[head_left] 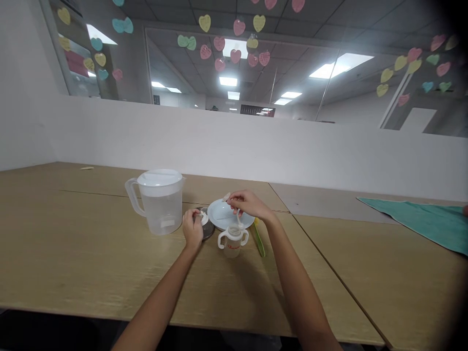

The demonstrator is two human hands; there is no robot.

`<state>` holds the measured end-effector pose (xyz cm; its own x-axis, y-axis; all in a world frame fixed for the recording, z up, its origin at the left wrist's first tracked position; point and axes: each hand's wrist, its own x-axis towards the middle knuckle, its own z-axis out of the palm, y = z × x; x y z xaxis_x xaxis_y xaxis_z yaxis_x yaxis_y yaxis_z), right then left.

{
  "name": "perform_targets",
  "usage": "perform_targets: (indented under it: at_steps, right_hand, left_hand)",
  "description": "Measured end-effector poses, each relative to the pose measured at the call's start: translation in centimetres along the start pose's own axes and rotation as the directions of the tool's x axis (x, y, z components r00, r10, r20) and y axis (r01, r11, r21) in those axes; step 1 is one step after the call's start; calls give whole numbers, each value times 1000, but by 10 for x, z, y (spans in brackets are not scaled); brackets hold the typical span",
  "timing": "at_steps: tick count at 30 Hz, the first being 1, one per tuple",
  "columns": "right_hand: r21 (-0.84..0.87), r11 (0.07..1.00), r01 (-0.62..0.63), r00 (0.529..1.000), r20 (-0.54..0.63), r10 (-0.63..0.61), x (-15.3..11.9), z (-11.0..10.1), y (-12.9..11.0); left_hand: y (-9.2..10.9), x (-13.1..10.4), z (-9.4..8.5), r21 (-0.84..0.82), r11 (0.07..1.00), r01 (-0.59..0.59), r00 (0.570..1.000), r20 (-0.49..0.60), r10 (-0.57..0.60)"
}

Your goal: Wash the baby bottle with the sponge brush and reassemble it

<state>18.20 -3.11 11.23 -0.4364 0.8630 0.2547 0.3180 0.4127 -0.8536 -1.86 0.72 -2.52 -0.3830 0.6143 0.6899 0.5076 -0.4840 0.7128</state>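
Observation:
My left hand (193,228) is closed round a small white-and-clear piece at a dark round dish (208,230). My right hand (245,204) is pinched above a pale blue plate (217,214), with a small whitish piece at its fingertips and a white strip hanging below toward the bottle; what these are is too small to tell. Below it stands an open, clear baby bottle (232,247) with two white handles and red print. A green-and-yellow brush-like item (259,240) lies right of the bottle.
A clear lidded pitcher (163,209) stands left of my left hand. A teal cloth (417,222) lies at the right, with part of another person's hand at its edge. Table seams (329,265) run behind and to the right.

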Motion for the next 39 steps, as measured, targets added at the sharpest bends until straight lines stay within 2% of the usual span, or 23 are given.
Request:
perform_targets:
  at_steps: [5,12,15,18,22,27,29,32,34,36,39]
  right_hand:
    - [27,999,18,1000,8,-18,0,1,0]
    - [-52,999,3,998,61,0,1,-1,8]
    - [-91,995,-43,990,133,55,0,-2,10]
    - [-242,966,-92,977,166,135,0,-3,14]
    - [-510,860,-25,983,142,112,-2,-3,13]
    - [-559,829,17,956,251,150,-5,0,4]
    - [-554,832,28,970,216,111,-5,5,4]
    - [-554,826,102,991,129,-35,-1,18,7]
    - [-569,801,184,982,136,-129,3,30,9]
    - [-618,754,222,975,155,-160,7,41,11]
    - [-685,690,235,971,134,-197,10,52,12]
  left_hand:
    - [10,-3,-2,-24,998,-65,997,28,66]
    - [15,-5,-4,-27,993,-115,993,33,116]
    - [17,-6,-5,-33,990,-137,990,24,138]
    - [19,-7,-6,-31,989,-141,990,1,141]
    - [22,-7,-7,-20,988,-152,988,-37,151]
    - [30,-7,-9,-50,978,-205,979,-26,204]
    - [34,-10,-9,-52,965,-256,966,7,257]
    - [40,-16,-7,-56,928,-369,926,69,372]
    - [44,-21,-6,-62,894,-443,890,93,447]
    - [47,-25,-5,-66,868,-492,864,87,496]
    - [50,-26,-5,-68,873,-483,873,50,486]
